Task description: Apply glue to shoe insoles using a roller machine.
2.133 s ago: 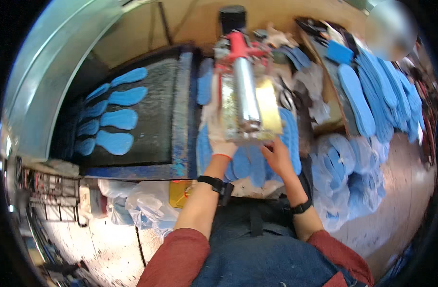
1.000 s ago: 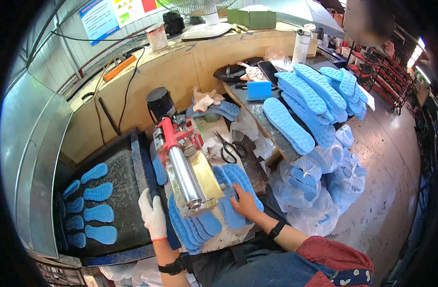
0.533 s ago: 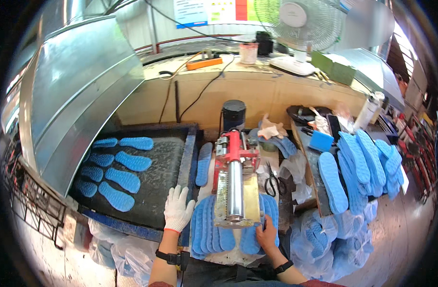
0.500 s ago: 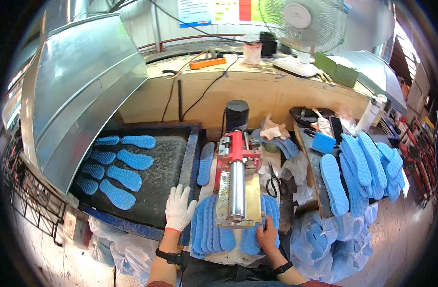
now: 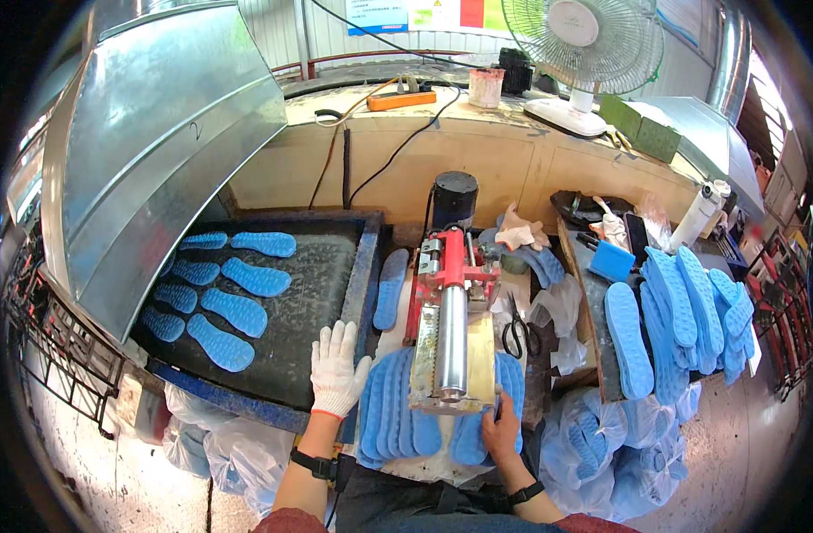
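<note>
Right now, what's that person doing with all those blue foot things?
Someone is at a red-and-silver roller machine. The white-gloved left hand is spread open at the near right corner of a black tray with blue insoles lying on it. The bare right hand is at the machine's front right corner; its grip is unclear. More insoles lie around the machine's front.

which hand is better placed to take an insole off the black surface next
Probably the left hand: open and gloved, it is nearer those insoles, while the right hand is beyond the machine.
</note>
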Demonstrator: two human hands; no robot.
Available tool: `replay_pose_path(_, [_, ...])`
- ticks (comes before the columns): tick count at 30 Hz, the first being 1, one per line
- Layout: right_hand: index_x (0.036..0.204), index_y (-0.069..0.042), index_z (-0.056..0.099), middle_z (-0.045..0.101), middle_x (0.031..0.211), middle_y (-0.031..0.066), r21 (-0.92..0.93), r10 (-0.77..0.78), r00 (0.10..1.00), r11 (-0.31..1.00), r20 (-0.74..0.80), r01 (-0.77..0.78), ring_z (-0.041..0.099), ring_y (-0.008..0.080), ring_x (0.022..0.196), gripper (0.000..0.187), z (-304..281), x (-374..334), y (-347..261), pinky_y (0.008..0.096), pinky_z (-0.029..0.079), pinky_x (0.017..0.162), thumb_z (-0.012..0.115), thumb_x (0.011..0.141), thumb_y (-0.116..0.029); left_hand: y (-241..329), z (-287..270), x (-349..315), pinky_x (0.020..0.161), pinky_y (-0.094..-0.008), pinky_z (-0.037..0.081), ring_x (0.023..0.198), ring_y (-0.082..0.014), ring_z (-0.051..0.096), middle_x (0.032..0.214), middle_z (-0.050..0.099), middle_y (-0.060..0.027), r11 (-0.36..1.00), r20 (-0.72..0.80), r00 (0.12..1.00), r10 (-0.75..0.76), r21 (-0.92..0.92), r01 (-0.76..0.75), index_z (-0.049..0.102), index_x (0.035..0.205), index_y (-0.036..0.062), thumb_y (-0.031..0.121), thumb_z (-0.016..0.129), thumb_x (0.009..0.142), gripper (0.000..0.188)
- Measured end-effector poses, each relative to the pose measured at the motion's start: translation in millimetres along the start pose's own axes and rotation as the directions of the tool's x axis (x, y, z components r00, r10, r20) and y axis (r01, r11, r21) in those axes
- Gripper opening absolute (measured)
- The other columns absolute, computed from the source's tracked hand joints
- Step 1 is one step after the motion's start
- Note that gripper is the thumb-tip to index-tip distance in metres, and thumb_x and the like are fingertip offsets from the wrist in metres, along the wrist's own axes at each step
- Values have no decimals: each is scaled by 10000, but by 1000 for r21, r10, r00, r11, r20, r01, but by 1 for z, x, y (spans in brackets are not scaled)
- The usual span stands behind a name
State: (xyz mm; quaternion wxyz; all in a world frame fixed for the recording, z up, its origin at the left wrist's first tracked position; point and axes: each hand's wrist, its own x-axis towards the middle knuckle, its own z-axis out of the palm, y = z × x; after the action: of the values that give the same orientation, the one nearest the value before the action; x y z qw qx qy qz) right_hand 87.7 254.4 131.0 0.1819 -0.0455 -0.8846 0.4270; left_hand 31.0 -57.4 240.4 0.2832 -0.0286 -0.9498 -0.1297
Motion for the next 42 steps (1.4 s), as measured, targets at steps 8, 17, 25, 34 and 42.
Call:
replay_pose_path(8, [1252,-29,490,642,972,270,7,-17,1000,1000,-2,17,620,459,847,472,-1,0,-1,502,499,729,577,813,-180,-2,1,-2,1045,-550,321,1274,-426,401,1338,485,-175,996,88,996,7,91,-15,488,1314,51,304,690,771,633])
replay_pose_path(17, [1245,-26,493,636,999,267,-23,-93,994,996,-62,92,617,462,864,461,0,0,1,497,498,750,562,812,-168,-5,6,-4,1061,-558,308,1301,-446,364,1379,435,-215,992,158,987,-18,126,-2,405,1386,64,297,697,774,718])
replay_pose_path(25, [1221,-41,515,642,986,255,18,-1,1000,1000,-12,1,626,446,850,428,-3,1,-4,483,507,724,558,810,-149,0,3,-2,1055,-553,321,1288,-440,379,1343,461,-213,997,96,994,-59,60,53,511,1281,51,311,682,787,584])
replay_pose_path(34, [1241,-39,509,640,990,270,27,-6,1000,1000,-24,7,624,453,853,444,0,1,2,488,505,728,560,815,-154,-1,4,-1,1022,-529,344,1257,-432,400,1302,485,-212,997,108,994,-36,65,29,532,1244,48,280,658,797,518])
replay_pose_path(42, [1251,-24,496,640,984,278,39,0,1000,999,-2,0,622,462,845,463,-1,2,-2,490,505,728,569,815,-160,-1,6,-1,1033,-543,345,1261,-427,402,1306,483,-207,997,118,992,-43,66,35,528,1244,54,300,681,777,549])
